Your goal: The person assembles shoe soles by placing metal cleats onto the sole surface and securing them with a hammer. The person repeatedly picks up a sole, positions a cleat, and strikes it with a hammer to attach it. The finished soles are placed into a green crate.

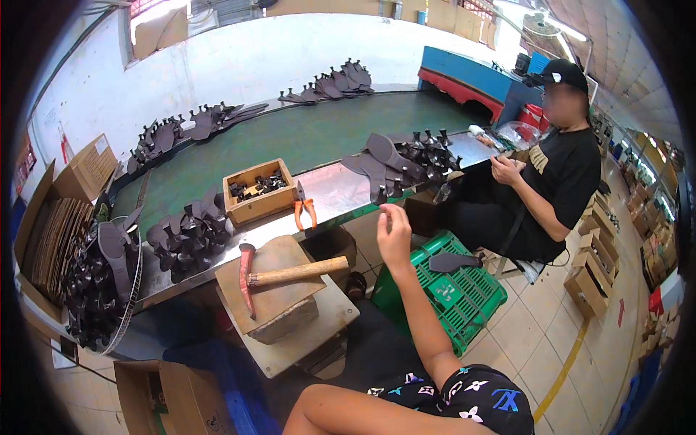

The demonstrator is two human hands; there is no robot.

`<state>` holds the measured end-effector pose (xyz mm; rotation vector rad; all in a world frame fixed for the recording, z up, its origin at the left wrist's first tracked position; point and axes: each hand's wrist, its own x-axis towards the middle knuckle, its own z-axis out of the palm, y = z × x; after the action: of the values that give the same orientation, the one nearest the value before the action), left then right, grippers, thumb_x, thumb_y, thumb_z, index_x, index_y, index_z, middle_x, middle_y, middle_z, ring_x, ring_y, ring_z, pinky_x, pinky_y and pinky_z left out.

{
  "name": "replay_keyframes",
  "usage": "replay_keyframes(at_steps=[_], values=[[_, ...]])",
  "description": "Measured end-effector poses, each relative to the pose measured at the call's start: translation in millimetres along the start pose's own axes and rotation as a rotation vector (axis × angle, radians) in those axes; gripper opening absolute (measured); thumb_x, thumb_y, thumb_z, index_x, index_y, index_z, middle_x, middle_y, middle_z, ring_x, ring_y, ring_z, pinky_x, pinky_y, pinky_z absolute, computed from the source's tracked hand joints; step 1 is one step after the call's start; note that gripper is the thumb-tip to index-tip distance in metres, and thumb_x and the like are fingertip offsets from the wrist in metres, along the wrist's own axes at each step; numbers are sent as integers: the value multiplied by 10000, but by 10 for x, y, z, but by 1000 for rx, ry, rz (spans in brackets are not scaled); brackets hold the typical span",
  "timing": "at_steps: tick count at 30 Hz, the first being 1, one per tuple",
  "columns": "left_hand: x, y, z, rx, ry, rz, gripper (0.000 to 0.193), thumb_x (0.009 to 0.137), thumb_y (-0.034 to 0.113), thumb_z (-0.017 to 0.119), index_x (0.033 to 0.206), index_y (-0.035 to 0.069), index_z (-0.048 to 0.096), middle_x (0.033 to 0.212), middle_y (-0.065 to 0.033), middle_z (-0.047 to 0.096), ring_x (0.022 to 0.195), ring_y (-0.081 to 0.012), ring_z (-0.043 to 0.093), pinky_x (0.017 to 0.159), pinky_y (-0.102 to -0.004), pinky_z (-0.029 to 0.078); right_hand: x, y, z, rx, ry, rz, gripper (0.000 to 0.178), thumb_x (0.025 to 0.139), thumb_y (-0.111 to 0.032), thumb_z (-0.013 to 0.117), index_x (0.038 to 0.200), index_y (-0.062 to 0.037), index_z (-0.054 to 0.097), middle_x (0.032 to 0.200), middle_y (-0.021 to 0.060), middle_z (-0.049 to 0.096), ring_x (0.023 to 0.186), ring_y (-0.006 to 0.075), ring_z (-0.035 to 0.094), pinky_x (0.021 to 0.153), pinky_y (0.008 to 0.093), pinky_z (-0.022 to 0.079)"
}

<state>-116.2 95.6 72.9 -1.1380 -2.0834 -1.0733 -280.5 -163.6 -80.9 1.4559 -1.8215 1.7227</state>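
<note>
My right hand (394, 230) reaches over the bench's near edge with its fingers loosely bent and apart. Its fingertips are just below a dark heeled shoe sole (381, 194) at the edge of a pile of soles (395, 161); I see nothing held in it. My left hand is out of view; only a bent bare arm shows at the lower edge. In front of me a hammer (290, 272) with a red head and wooden handle rests on a board-topped block (286, 299). Orange-handled pliers (304, 209) lie beside a wooden box (261, 206) of small black pieces.
A green crate (475, 308) with one sole (453, 262) on top stands right of my legs. A co-worker (558, 159) sits at the bench's right end, hands raised. More heeled soles (190, 235) and a full basket (109, 290) are left. A green belt (319, 134) runs behind.
</note>
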Motion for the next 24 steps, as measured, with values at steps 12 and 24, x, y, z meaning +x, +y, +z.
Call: replay_keyframes(at_steps=[12,24], values=[[-537,48,-373,216,153,-244,568,748,147,721,1270,0,551,1301,-203,553,1223,-359,538,1046,-494,397,759,806,632,-30,132,-21,127,927,-126,603,913,-4,632,892,171,656,910,371,592,857,452,464],[-820,51,-421,348,248,-356,617,760,171,735,1314,-1,526,1329,-223,532,1243,-377,523,1073,-523,373,713,-557,93,674,116,203,184,993,-203,629,1026,-22,639,902,-16,606,838,64,511,759,205,408]])
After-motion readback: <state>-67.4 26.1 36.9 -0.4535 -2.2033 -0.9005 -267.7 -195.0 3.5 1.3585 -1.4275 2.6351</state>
